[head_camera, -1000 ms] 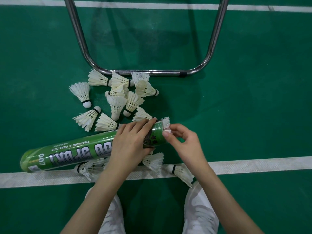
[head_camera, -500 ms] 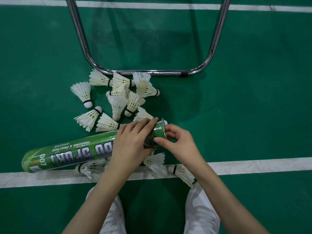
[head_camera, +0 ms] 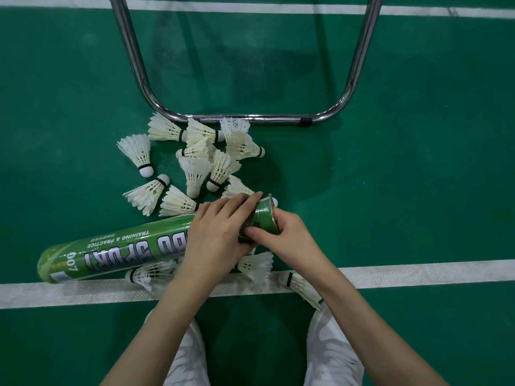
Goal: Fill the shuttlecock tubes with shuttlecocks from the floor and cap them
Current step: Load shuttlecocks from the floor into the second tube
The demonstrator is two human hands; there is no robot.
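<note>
A long green shuttlecock tube lies nearly flat over the floor, its open mouth pointing right. My left hand wraps around the tube just behind the mouth. My right hand covers the mouth, thumb on the tube's side and fingers at the rim; whether it holds anything there is hidden. No feathers show at the opening. Several white shuttlecocks lie in a loose pile behind the tube. Three more shuttlecocks lie under my hands on the white court line.
A chrome tube frame curves across the floor just behind the pile. The green court floor stretches to the right. A white court line runs left to right under my wrists. My white shoes are at the bottom.
The shuttlecock feathers sticking out of the mouth have gone inside the tube. My right hand has moved left and closed over the opening. The left hand kept its hold.
</note>
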